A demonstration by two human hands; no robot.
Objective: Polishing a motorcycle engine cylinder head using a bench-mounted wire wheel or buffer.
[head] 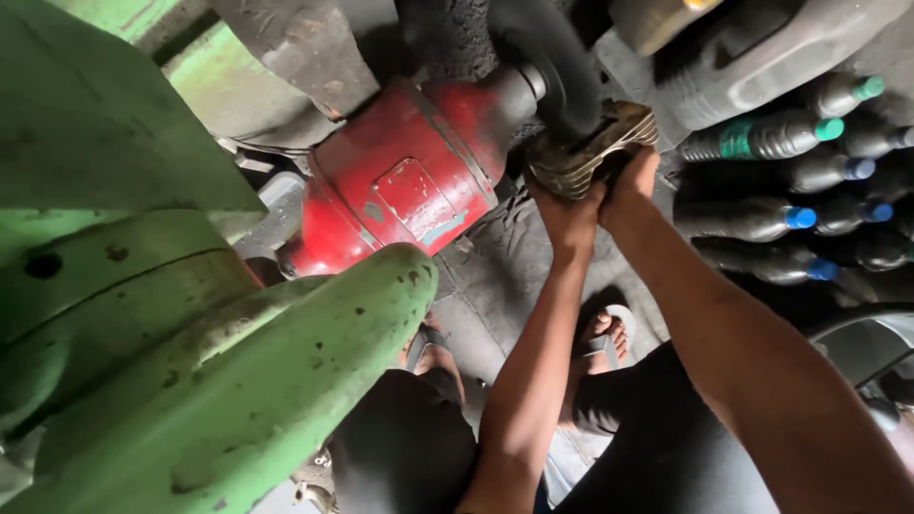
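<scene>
Both hands grip one workpiece: a grimy, brass-grey finned metal cylinder point(588, 148), held up against the dark, blurred spinning wheel point(552, 67) on the shaft of the red-painted, chipped bench grinder motor point(405, 181). Left hand point(569, 214) cups the cylinder from below, fingers curled closed around its lower fins; right hand point(633, 176) clamps its outer side, fingers wrapped tight, thumb side toward the camera. Cylinder sits just right of the red motor, touching the wheel's lower edge. Wheel reads as in motion (blur), so the work appears to be mid-pass. Fins facing the camera look dull and dirty, which suggests much of the surface remains to be dressed; the face against the wheel is hidden, so its finish cannot be told. Further right of the motor lie dark plastic bottles with blue and green caps point(781, 181), stacked on their sides. Left of the motor, a pale green cast machine body point(190, 362) fills the foreground. Below the motor, sandalled feet point(605, 338) on a grey floor.
</scene>
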